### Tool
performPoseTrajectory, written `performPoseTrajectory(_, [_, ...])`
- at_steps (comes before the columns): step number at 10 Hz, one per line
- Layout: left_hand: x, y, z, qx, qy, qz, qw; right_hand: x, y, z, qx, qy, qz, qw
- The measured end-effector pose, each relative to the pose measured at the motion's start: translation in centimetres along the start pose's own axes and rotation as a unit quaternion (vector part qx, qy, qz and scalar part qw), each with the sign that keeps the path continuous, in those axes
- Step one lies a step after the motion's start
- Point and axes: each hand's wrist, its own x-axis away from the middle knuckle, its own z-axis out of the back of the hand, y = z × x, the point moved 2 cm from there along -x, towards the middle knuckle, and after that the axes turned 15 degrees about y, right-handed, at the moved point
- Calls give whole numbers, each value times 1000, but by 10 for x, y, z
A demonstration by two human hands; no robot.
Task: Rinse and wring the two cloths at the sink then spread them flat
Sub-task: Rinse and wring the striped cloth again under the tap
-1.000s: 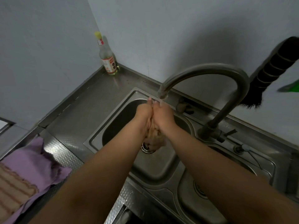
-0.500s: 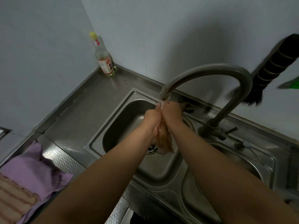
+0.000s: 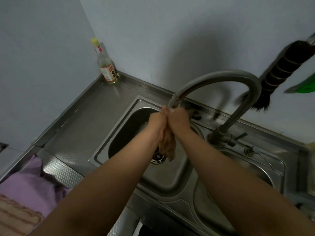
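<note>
Brown cloth (image 3: 167, 145), under tap (image 3: 175, 101): still pressed between left hand (image 3: 157, 124) and right hand (image 3: 179, 120); fingers' curl unclear.
Steel bench (image 3: 88, 120); purple cloth (image 3: 29, 188) lower left; grey walls.

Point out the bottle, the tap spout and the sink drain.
bottle (image 3: 107, 67), head view, on its clear body.
tap spout (image 3: 221, 76), head view, on the arch's top.
sink drain (image 3: 157, 158), head view, on its strainer.

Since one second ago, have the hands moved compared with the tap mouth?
Yes. The left hand and right hand, pressed around the cloth, have risen slightly; the fingertips now almost touch the tap mouth.
</note>
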Motion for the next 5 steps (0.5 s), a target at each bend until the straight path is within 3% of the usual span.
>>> performPoseTrajectory(1, [1,-5,-2,22,-13,2,1000,-13,4,4,10,5,-38,999])
performPoseTrajectory(2, [-9,6,4,53,-13,-8,999,12,-4,-14,-2,8,51,999])
performPoseTrajectory(4, [10,-10,-14,76,-67,30,994,-15,7,12,-15,34,-31,999])
performPoseTrajectory(5, [-8,-1,-4,65,-28,-18,997,8,0,-2,-26,8,18,999])
